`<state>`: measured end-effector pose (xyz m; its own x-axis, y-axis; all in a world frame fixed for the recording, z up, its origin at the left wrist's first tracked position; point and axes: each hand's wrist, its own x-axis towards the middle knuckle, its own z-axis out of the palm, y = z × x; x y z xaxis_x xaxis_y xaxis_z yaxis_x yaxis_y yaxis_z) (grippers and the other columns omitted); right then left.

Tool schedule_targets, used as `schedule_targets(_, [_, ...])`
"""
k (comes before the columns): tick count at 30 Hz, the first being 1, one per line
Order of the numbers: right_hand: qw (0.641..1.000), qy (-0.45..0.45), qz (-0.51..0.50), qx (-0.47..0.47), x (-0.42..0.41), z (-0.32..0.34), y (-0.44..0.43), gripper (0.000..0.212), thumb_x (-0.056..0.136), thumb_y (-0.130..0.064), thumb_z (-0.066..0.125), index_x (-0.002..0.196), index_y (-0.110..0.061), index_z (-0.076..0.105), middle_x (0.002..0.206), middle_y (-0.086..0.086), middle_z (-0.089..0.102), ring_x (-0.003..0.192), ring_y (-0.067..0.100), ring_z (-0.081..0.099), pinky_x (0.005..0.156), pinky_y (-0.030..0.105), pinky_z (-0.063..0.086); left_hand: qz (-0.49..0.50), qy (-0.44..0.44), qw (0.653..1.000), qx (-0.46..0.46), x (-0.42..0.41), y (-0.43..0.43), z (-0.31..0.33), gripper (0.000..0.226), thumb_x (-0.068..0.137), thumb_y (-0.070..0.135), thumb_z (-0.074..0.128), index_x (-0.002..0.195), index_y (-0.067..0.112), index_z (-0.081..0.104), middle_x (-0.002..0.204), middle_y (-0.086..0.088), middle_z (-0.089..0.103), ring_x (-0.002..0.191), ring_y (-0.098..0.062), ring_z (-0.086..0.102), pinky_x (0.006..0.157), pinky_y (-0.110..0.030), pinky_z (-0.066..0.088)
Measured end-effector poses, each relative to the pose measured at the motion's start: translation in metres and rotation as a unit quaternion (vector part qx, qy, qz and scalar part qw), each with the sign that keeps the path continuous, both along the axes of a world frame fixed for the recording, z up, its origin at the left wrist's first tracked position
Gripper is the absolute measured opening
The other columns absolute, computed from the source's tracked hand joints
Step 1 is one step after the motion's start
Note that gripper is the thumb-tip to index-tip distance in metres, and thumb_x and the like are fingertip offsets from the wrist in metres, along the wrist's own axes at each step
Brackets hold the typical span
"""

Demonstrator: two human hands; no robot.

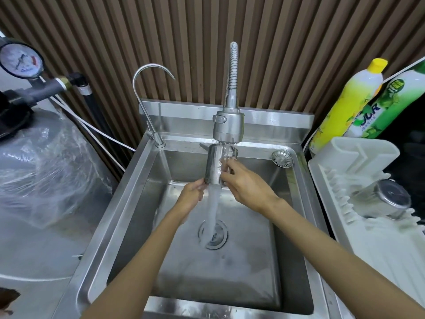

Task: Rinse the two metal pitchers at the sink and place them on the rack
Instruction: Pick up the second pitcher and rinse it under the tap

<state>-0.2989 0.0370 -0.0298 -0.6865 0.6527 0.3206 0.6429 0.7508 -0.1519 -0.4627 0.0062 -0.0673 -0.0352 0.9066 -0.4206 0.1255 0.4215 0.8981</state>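
Note:
A metal pitcher (215,163) is held upright right under the spray head of the tall faucet (228,125), over the steel sink (142,180). Water runs over it and streams down to the drain (213,236). My left hand (192,196) grips its bottom edge from the left. My right hand (243,184) wraps its right side, fingers on the wall. The second metal pitcher (384,200) lies on its side on the white dish rack (358,238) at the right, its base toward me.
A thin gooseneck tap (147,97) stands at the sink's back left corner. Two detergent bottles (345,104) lean behind the rack. A plastic-wrapped tank (43,166) with a pressure gauge (20,59) and hoses fills the left side. A slatted wall is behind.

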Motion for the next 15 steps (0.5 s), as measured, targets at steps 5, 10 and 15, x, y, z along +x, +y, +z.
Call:
schedule_targets(5, [0.999, 0.050, -0.007, -0.014, 0.011, -0.006, -0.006, 0.006, 0.084, -0.003, 0.054, 0.078, -0.004, 0.053, 0.121, 0.017, 0.055, 0.114, 0.029, 0.054, 0.060, 0.031, 0.052, 0.018, -0.011, 0.999, 0.030, 0.006, -0.004, 0.012, 0.067, 0.082, -0.016, 0.030, 0.140, 0.016, 0.044, 0.120, 0.002, 0.055, 0.112, -0.010, 0.046, 0.080, -0.018, 0.037])
schedule_targets(10, [0.864, 0.358, -0.202, -0.291, 0.020, 0.000, 0.001, 0.013, 0.077, -0.007, 0.067, 0.069, -0.009, 0.057, 0.117, 0.010, 0.066, 0.102, 0.020, 0.063, 0.092, 0.024, 0.046, -0.012, 0.010, 0.997, 0.079, 0.003, -0.012, 0.026, 0.071, 0.079, -0.019, 0.031, 0.140, 0.017, 0.043, 0.144, 0.004, 0.044, 0.136, -0.008, 0.036, 0.102, -0.022, 0.030])
schedule_targets(15, [0.591, 0.537, -0.248, -0.548, 0.029, -0.003, -0.009, 0.023, 0.082, -0.006, 0.062, 0.064, -0.011, 0.049, 0.077, 0.012, 0.067, 0.078, 0.022, 0.064, 0.075, 0.032, 0.055, -0.049, -0.080, 0.988, 0.119, 0.008, -0.016, 0.044, 0.082, 0.077, -0.021, 0.049, 0.145, 0.022, 0.031, 0.138, 0.018, 0.038, 0.136, -0.007, 0.034, 0.107, -0.021, 0.032])
